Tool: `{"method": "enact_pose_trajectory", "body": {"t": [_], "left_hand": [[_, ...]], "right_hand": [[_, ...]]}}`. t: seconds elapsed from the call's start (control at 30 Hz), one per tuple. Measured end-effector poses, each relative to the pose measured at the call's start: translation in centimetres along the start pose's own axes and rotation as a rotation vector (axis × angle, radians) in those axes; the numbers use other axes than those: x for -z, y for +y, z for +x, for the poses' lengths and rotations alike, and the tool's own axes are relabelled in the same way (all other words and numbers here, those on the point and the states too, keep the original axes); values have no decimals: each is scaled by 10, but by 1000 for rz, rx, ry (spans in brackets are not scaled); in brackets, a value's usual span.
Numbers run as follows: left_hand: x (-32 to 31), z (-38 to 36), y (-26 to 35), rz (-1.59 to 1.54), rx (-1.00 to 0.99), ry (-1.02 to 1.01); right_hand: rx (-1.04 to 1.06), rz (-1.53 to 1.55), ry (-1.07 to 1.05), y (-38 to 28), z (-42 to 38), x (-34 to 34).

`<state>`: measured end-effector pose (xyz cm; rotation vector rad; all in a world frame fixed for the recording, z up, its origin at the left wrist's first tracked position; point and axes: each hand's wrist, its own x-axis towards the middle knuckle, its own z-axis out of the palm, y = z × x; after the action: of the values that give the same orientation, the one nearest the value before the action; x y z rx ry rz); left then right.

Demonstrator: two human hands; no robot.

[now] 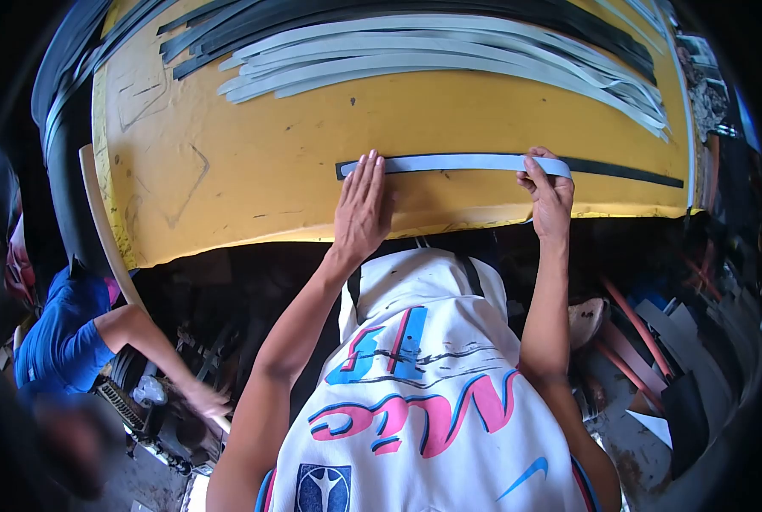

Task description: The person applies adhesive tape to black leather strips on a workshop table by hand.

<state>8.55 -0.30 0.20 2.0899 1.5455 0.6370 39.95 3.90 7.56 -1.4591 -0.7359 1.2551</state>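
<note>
A pale blue-grey strip (449, 162) lies along a longer black strip (628, 172) on the yellow tabletop (270, 188). My left hand (364, 205) rests with its fingers stretched out flat over the left end of the pale strip, holding nothing. At the other end, my right hand (547, 192) pinches the pale strip between thumb and fingers. There the strip bends over, and its tail seems to hang down below the hand towards the table's near edge. Right of that hand the black strip is uncovered.
Several pale strips (432, 55) lie in a bundle farther back, with black strips (347, 24) behind them. A person in a blue shirt (65, 333) is at lower left, one arm reaching out. Sheets and scraps (688, 410) are piled at lower right.
</note>
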Motion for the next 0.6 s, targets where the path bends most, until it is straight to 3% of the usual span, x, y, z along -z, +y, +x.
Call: {"method": "enact_pose_trajectory", "body": {"t": [0.1, 0.13, 0.27, 0.6], "left_hand": [[9, 7, -6, 55, 31, 78], [11, 14, -9, 98, -11, 186], [9, 29, -28, -85, -83, 189], [10, 30, -28, -65, -53, 166]], "right_hand": [[27, -9, 27, 2, -5, 4], [22, -9, 31, 2, -6, 4], [62, -67, 9, 9, -5, 7], [146, -204, 58, 34, 3, 15]]}}
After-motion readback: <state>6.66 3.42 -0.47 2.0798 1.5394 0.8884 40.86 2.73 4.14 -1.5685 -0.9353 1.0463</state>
